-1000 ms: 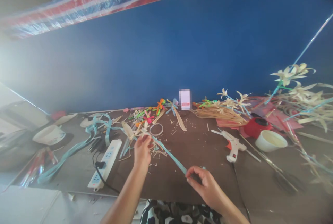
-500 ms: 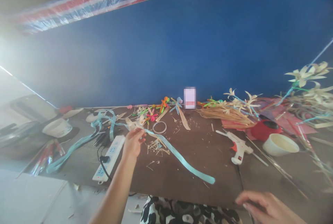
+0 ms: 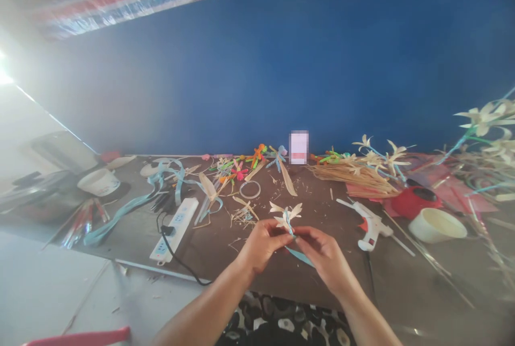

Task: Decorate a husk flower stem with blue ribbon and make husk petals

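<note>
A pale flower with pointed, straw-like petals (image 3: 294,211) is held upright over the table, its stem base pinched by my left hand (image 3: 259,245). Light blue ribbon (image 3: 300,256) wraps the stem below the petals, and its tail hangs between my hands. My right hand (image 3: 324,252) meets the left at the stem, thumb and fingers closed on the ribbon. The fingers partly hide where ribbon and stem join.
A white glue gun (image 3: 374,225) lies right, near a cream cup (image 3: 436,225) and a red object (image 3: 414,200). A power strip (image 3: 175,230) with a black cord is at left, by more blue ribbon (image 3: 116,217). Behind are a tape ring (image 3: 250,190), plant scraps and straw (image 3: 354,177).
My left hand has moved right and nearer with the flower and ribbon. My right hand has come up from the lower right and closed on the ribbon beside it.
</note>
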Demonstrator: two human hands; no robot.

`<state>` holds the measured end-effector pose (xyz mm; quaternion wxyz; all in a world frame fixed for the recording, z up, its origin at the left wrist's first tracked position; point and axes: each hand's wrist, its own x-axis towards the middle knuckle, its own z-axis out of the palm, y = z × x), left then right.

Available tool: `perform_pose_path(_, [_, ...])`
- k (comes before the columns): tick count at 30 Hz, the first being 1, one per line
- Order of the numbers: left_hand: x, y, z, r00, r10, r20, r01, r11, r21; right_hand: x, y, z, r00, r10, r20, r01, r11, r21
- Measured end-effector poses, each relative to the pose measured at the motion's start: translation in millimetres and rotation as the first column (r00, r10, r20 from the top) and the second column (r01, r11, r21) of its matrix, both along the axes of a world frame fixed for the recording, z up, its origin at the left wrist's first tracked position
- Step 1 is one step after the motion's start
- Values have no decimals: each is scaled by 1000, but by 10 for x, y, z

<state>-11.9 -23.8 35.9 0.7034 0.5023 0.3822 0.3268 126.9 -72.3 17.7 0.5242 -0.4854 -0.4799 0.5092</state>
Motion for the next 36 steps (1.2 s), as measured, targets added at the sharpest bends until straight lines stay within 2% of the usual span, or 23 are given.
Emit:
perform_pose_path(3, [0,-42,-8,999,-6,-33,9,996,87,23,-2,-58,996,-44,77,44,999,2])
perform_pose_path(7, [31,-88,2,996,-35,-83,52,977,206,58,-4,-42,958,-105,267,99,994,36])
perform_pose_path(10, [45,-106,-3,988,6,-157,46,943,328,57,-20,-21,936,-122,330,121,992,23])
perform_pose_path(13, [43,-121,-40,976,69,-205,39,876,480,46,-45,-15,930,-126,344,128,992,18])
perform_pose_path(16, [35,-137,-96,973,124,-197,32,768,640,38,-60,-26,940,-117,320,114,993,28])
perform_pose_path(19, [21,-144,-142,974,151,-168,25,667,744,38,-54,-56,951,-105,292,95,994,48])
perform_pose_path(23, [6,-137,-166,974,141,-179,53,624,779,45,-36,-108,959,-86,271,78,996,40])
perform_pose_path(26, [5,-134,-171,972,122,-200,78,634,769,48,-44,-126,972,-77,222,74,997,19])
perform_pose_path(29, [14,-139,-164,974,116,-195,66,678,732,50,-59,-122,985,-60,161,61,998,-5])
perform_pose_path(32, [36,-144,-137,974,87,-208,64,776,627,58,-58,-127,988,-54,148,59,998,-31])
perform_pose_path(36, [72,-137,-125,992,-22,-128,67,930,362,59,-33,-154,994,-57,93,64,995,-71])
